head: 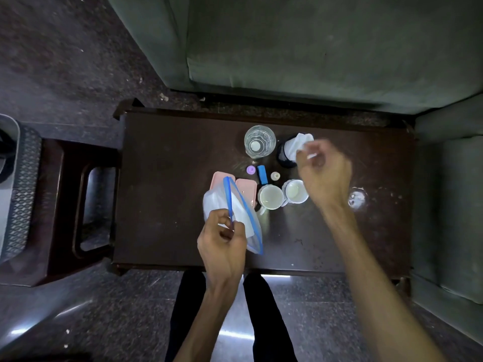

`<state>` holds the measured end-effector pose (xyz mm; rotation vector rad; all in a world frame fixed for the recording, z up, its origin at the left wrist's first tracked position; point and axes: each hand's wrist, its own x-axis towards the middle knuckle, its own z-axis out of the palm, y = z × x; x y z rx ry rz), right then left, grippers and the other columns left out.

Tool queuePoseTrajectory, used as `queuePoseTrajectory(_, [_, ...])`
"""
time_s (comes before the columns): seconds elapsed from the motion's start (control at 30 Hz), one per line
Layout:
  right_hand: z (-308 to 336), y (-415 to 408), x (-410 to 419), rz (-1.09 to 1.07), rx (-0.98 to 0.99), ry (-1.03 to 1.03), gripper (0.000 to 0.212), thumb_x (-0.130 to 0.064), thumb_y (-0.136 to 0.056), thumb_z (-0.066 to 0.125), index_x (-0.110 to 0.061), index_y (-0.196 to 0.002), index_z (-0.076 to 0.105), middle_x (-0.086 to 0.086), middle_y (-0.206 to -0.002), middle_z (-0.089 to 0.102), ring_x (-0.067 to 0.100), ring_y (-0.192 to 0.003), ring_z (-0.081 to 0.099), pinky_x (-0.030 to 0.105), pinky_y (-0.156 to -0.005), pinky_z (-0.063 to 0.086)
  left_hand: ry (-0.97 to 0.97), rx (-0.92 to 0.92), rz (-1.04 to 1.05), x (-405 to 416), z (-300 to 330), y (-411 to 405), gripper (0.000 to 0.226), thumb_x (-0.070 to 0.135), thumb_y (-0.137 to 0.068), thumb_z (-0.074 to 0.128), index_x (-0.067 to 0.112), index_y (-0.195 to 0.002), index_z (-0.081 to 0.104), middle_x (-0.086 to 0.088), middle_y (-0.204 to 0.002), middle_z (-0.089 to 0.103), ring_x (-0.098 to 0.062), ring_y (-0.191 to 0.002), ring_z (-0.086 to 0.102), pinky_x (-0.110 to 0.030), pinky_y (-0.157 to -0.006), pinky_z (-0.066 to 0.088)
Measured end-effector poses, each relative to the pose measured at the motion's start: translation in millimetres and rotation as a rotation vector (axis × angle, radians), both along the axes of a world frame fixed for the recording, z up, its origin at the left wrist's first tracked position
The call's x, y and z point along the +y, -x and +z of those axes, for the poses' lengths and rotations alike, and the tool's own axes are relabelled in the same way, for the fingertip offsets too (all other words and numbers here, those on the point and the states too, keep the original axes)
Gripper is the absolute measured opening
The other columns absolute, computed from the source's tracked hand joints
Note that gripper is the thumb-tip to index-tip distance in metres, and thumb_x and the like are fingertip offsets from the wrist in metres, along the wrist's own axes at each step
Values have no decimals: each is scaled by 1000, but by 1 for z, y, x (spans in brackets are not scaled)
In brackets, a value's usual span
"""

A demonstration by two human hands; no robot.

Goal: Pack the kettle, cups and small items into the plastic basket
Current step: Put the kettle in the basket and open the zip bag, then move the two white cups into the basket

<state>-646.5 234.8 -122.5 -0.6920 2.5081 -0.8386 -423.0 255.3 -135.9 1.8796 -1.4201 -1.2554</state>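
Your right hand (322, 171) is motion-blurred, so its grip on the white tissue (300, 145) is unclear; the basket (22, 189) is cut off at the left edge.

Two white cups (283, 196) upright, touching, mid-table; basket (18, 189) far left.

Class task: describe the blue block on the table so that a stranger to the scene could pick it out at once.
Start at the dark wooden table and find the two white cups near its middle. Just beyond the left-hand cup lies the blue block, between a small lilac cap and a pale bottle cap. It alone there is rectangular and solid blue.
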Motion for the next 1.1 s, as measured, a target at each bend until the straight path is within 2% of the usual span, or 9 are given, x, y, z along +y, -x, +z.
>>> queuePoseTrajectory(0.1, [16, -32, 26, 71, -706, -148, 22, -48, -96, 70, -28, -105, 75, -1, -104, 79, 15, -97, 76, 40, -90, 62, 8, 60, -5, 8, 15, 5, 34, 0, -83, 68, 31, -79, 56, 0, -68, 55, -6, -53, 50, -13, -53, 42])
queuePoseTrajectory(0.17, [18, -49, 45, 124, -974, -165, 24, -51, -96, 68, -31, -109, 72, -5, -109, 79, 14, -102, 77, 39, -87, 64, -1, 126, -35, 13, 22, 14, 28, 4, -82, 68, 30, -82, 60, 7, -64, 55, -5, -51, 50, -13, -54, 42])
queuePoseTrajectory(0.27, [15, -61, 73, 134, -1080, -71, 31, -55, -87, 73, -30, -107, 74, -14, -98, 79, -2, -94, 74, 16, -70, 56, -48, 206, -147, 24, 27, 34, 12, 16, -83, 66, 28, -85, 65, 10, -63, 62, -6, -50, 55, -14, -54, 44])
queuePoseTrajectory(0.4, [12, -54, 96, -143, -1173, 130, 7, -20, -94, 75, -23, -91, 80, -2, -87, 78, 11, -81, 76, 20, -66, 57, -174, 299, -310, 43, 26, 65, 16, 20, -84, 64, 31, -96, 68, 9, -80, 75, -11, -70, 71, -16, -65, 53])
queuePoseTrajectory(0.57, [4, -18, 126, -295, -955, 101, 13, -9, -88, 68, -15, -88, 79, 7, -75, 72, 22, -71, 67, 28, -63, 53, -263, 397, -413, 71, 24, 93, 45, 12, -79, 63, 37, -116, 65, 11, -93, 76, -10, -83, 73, -14, -74, 55])
queuePoseTrajectory(0.7, [-10, 20, 157, -278, -526, -49, 15, -14, -97, 62, -14, -98, 76, 20, -76, 70, 21, -69, 58, 45, -68, 56, -256, 366, -386, 88, 19, 109, 41, 22, -74, 54, 38, -109, 66, 12, -86, 75, -8, -73, 70, -11, -62, 49])
queuePoseTrajectory(0.8, [-10, 49, 178, -288, -275, -106, 15, -29, -95, 64, -20, -98, 75, 13, -76, 73, 15, -65, 59, 43, -67, 57, -240, 290, -445, 91, 10, 125, 33, 24, -74, 56, 35, -102, 70, 11, -85, 73, -4, -70, 67, -12, -61, 49])
queuePoseTrajectory(0.93, [-9, 76, 187, -491, -249, 127, 22, -31, -97, 69, -10, -92, 74, -4, -70, 67, 6, -65, 56, 32, -65, 50, -229, 238, -588, 89, -2, 152, 33, 20, -76, 60, 26, -105, 72, 10, -90, 72, -4, -69, 66, -17, -64, 54])
queuePoseTrajectory(1.1, [-33, 89, 181, -867, -465, 438, 14, -5, -94, 69, -14, -84, 73, -12, -65, 70, 1, -59, 63, 18, -57, 52, -223, 159, -593, 78, -17, 172, 31, 24, -76, 60, 22, -104, 73, 10, -91, 73, -9, -75, 67, -36, -78, 61])
